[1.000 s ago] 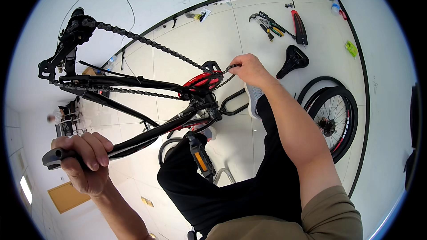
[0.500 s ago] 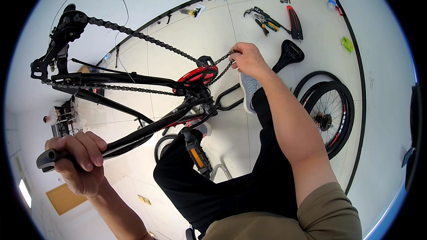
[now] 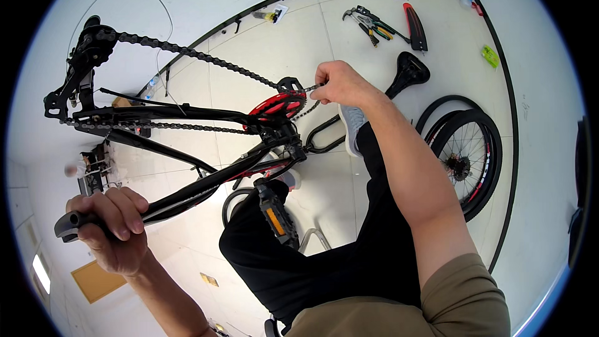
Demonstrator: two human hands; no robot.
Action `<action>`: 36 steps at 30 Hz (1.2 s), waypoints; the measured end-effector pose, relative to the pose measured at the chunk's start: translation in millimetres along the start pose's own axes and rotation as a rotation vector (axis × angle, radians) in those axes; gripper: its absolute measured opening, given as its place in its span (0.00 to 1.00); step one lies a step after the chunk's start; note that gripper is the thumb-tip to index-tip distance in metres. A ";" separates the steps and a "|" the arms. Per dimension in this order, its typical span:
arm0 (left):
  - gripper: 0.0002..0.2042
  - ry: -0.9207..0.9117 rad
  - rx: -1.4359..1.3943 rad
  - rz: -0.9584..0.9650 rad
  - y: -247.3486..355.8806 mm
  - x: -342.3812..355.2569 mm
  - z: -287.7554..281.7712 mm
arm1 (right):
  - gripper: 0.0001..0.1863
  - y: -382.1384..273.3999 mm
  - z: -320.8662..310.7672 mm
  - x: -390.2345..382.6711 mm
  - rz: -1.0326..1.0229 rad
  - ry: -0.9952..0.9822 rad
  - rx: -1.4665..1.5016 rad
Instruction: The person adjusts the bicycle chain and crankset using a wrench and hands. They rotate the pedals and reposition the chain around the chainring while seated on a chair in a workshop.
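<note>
A black bicycle frame [image 3: 181,196] lies at a slant across my left side. My left hand [image 3: 114,224] is wrapped round its tube close to the open end at the lower left. Beyond the red chainring [image 3: 268,106], my right hand [image 3: 344,82] pinches the bicycle chain [image 3: 206,58], pulling a loop of it out to the right. The chain runs back from there to the rear derailleur [image 3: 97,40] at the upper left. A pedal [image 3: 277,218] with an orange reflector hangs over my leg. My right fingertips partly hide the held links.
Wheels with black tyres [image 3: 471,162] lie on the floor at the right, near a black saddle [image 3: 410,68]. Pliers and a hammer [image 3: 371,25] rest farther off beside a red and black mudguard [image 3: 414,27]. A thin cable [image 3: 168,15] loops at the upper left.
My right hand has drawn slightly left toward the chainring, and the chain loop it holds looks shorter. The left hand keeps its grip on the frame.
</note>
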State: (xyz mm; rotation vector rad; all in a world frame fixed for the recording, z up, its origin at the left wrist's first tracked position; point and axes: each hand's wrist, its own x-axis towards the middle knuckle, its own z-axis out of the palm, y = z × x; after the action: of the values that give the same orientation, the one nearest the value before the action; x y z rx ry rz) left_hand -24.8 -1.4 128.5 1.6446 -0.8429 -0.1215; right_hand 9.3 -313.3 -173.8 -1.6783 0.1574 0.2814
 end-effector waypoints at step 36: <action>0.20 -0.014 0.015 0.007 6.3 2.7 11.7 | 0.13 -25.0 -5.1 3.5 0.009 0.256 0.211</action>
State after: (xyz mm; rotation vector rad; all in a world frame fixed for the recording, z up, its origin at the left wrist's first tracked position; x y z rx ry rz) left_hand -31.7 -12.7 131.9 1.6557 -0.8620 -0.1216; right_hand 19.8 -315.0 -150.3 -1.4991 0.3733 0.0530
